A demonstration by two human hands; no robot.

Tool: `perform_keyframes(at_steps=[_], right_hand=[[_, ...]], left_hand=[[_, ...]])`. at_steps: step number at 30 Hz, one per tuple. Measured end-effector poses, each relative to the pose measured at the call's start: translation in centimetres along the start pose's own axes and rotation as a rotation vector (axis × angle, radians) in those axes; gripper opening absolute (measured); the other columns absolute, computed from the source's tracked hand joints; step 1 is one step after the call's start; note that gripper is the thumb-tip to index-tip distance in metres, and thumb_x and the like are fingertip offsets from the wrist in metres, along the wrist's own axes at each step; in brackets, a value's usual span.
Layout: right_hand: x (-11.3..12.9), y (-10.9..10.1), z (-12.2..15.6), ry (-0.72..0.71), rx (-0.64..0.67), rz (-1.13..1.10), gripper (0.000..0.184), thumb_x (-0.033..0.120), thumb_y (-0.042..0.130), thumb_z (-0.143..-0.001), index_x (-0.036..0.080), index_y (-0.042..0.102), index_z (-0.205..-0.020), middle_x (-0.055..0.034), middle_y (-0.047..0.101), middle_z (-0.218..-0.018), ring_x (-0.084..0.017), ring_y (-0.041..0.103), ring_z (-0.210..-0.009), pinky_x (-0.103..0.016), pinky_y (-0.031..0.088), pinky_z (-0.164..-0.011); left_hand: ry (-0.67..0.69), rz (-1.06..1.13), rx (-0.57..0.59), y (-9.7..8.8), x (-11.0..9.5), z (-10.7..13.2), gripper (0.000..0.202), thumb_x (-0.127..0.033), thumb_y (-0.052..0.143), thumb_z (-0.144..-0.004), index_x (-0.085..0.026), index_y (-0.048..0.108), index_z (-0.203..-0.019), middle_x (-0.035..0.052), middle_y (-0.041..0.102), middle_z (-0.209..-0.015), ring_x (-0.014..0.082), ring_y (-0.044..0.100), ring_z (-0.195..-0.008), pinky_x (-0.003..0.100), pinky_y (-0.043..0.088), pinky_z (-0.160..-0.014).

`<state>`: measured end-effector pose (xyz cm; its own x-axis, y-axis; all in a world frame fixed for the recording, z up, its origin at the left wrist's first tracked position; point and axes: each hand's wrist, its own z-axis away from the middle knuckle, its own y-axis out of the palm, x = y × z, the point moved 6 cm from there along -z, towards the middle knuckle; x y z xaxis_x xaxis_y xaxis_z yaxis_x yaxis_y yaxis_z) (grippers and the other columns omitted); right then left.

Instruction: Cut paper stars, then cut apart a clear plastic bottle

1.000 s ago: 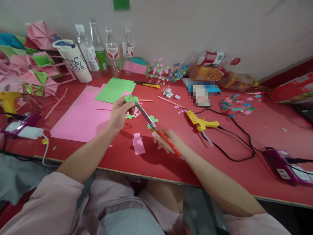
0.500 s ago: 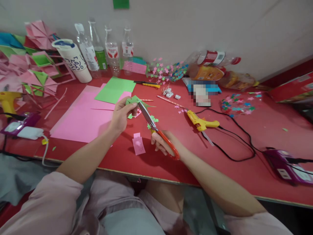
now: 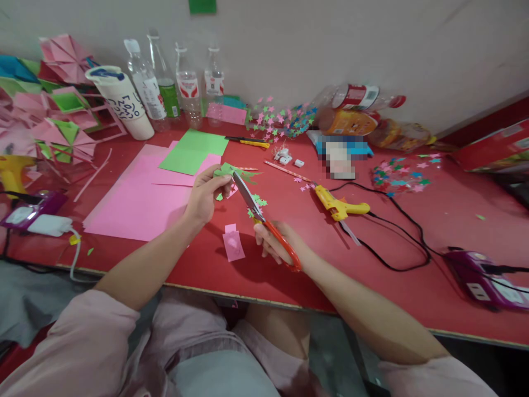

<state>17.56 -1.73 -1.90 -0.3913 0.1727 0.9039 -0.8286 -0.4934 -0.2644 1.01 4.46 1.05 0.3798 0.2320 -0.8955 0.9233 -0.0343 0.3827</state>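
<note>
My left hand (image 3: 205, 194) pinches a small piece of green paper (image 3: 224, 170), its cut, pointed edges sticking out to the right. My right hand (image 3: 276, 241) is closed round the red handles of a pair of scissors (image 3: 251, 199). Their blades point up and left, with the tips at the green paper. Small green paper stars (image 3: 259, 202) lie on the table behind the blades. Below, a pink paper piece (image 3: 233, 245) rests between my hands. Pink sheets (image 3: 132, 204) and a green sheet (image 3: 194, 151) lie flat beyond my left hand.
A yellow glue gun (image 3: 341, 205) with a black cord lies at right, near a purple power strip (image 3: 487, 278). A yellow cutter (image 3: 252, 143) is at the back. Bottles (image 3: 189, 88) and a white tumbler (image 3: 124, 105) stand along the wall. Folded-paper work (image 3: 66, 132) fills the left.
The green paper in my left hand has turned slightly, so more of its pointed cut edge shows at the right of the blades. Both hands are nearly where they were.
</note>
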Motion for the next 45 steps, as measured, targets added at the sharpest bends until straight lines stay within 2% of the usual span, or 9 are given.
perform_keyframes(at_steps=[5, 11, 17, 23, 32, 36, 41, 45], right_hand=[[0.34, 0.16, 0.20, 0.000, 0.009, -0.008, 0.053, 0.070, 0.050, -0.080, 0.022, 0.044, -0.057, 0.0095, 0.036, -0.029, -0.008, 0.037, -0.026, -0.026, 0.047, -0.048], [0.11, 0.07, 0.21, 0.015, -0.001, -0.007, 0.049, 0.064, 0.050, -0.084, 0.022, 0.044, -0.058, 0.0093, 0.036, -0.030, -0.007, 0.038, -0.027, -0.025, 0.046, -0.047], [-0.12, 0.01, 0.02, -0.002, 0.003, -0.041, 0.045, 0.059, 0.052, -0.084, 0.021, 0.048, -0.061, 0.0104, 0.036, -0.032, -0.006, 0.037, -0.029, -0.027, 0.050, -0.054], [0.02, 0.06, 0.10, -0.036, 0.007, -0.039, 0.050, 0.067, 0.048, -0.083, 0.021, 0.047, -0.063, 0.0108, 0.036, -0.032, -0.006, 0.036, -0.028, -0.028, 0.051, -0.055], [-0.17, -0.08, 0.18, 0.001, -0.018, -0.013, 0.057, 0.076, 0.050, -0.076, 0.023, 0.045, -0.058, 0.0105, 0.034, -0.030, -0.007, 0.035, -0.027, -0.027, 0.049, -0.049], [-0.08, -0.27, 0.18, 0.015, -0.027, -0.003, 0.054, 0.073, 0.053, -0.076, 0.022, 0.045, -0.059, 0.0105, 0.034, -0.031, -0.006, 0.035, -0.026, -0.025, 0.045, -0.043], [0.19, -0.58, 0.19, 0.053, -0.050, 0.044, 0.050, 0.066, 0.056, -0.078, 0.021, 0.046, -0.058, 0.0064, 0.042, -0.036, -0.007, 0.040, -0.029, -0.020, 0.030, -0.031], [0.34, -0.75, 0.24, 0.060, -0.052, 0.075, 0.048, 0.063, 0.056, -0.079, 0.020, 0.046, -0.059, 0.0039, 0.048, -0.040, -0.006, 0.040, -0.028, -0.019, 0.028, -0.030]], left_hand=[[-0.017, -0.017, -0.002, -0.05, 0.19, 0.01, 0.013, -0.018, 0.060, -0.071, -0.018, 0.053, -0.060, -0.0049, 0.053, -0.051, 0.0046, 0.046, -0.046, 0.019, 0.038, -0.047], [-0.025, -0.007, 0.007, -0.12, 0.25, -0.08, 0.012, -0.019, 0.061, -0.070, -0.019, 0.054, -0.061, -0.0053, 0.053, -0.050, 0.0049, 0.046, -0.046, 0.019, 0.037, -0.046], [-0.046, -0.005, 0.017, 0.10, 0.20, -0.02, 0.013, -0.017, 0.061, -0.069, -0.018, 0.053, -0.059, -0.0051, 0.053, -0.050, 0.0045, 0.047, -0.046, 0.018, 0.037, -0.047], [-0.068, -0.010, 0.018, 0.15, 0.36, -0.09, 0.012, -0.018, 0.062, -0.067, -0.018, 0.053, -0.059, -0.0054, 0.051, -0.050, 0.0045, 0.046, -0.045, 0.018, 0.036, -0.046], [-0.056, -0.018, 0.020, 0.10, 0.30, -0.06, 0.012, -0.019, 0.062, -0.068, -0.018, 0.053, -0.060, -0.0052, 0.051, -0.050, 0.0044, 0.047, -0.046, 0.018, 0.037, -0.046], [-0.051, -0.013, 0.029, 0.15, 0.07, -0.06, 0.014, -0.019, 0.063, -0.067, -0.018, 0.052, -0.059, -0.0051, 0.050, -0.049, 0.0041, 0.046, -0.045, 0.018, 0.037, -0.046], [-0.062, -0.006, 0.011, -0.01, -0.12, -0.15, 0.011, -0.019, 0.062, -0.065, -0.018, 0.054, -0.057, -0.0047, 0.052, -0.048, 0.0044, 0.045, -0.044, 0.018, 0.035, -0.043], [-0.072, -0.006, 0.001, -0.25, -0.11, -0.25, 0.013, -0.019, 0.061, -0.066, -0.018, 0.053, -0.055, -0.0043, 0.051, -0.048, 0.0047, 0.046, -0.044, 0.019, 0.036, -0.043]])
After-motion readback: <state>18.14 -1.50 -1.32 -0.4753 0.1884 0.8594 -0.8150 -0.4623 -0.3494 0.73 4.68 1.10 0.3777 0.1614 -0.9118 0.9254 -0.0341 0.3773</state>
